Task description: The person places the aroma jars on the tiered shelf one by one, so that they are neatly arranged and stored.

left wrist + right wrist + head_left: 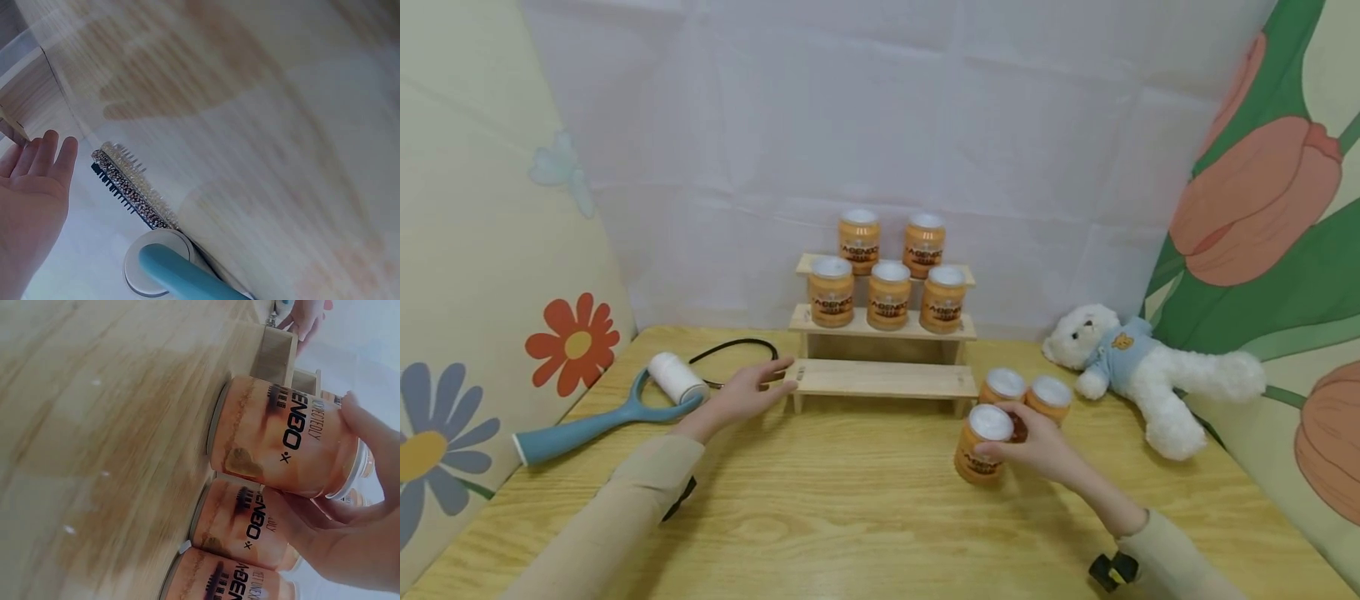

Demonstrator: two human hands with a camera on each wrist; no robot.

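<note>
My right hand (1024,438) grips an orange jar with a white lid (984,446) on the wooden table, tilted a little, thumb and fingers (370,464) curled round the jar (284,444) near its lid. Two like jars (1004,385) (1051,392) stand just behind it, and the wrist view shows them (250,522) beside the held one. My left hand (751,388) lies open with straight fingers (45,156) at the left end of the lowest step of a wooden stepped shelf (880,379). That step is bare.
Three jars (888,293) stand on the shelf's middle step and two (891,242) on the top one. A blue lint roller (625,407) and a black toothed hairband (128,187) lie left of my left hand. A white teddy bear (1138,367) lies at the right.
</note>
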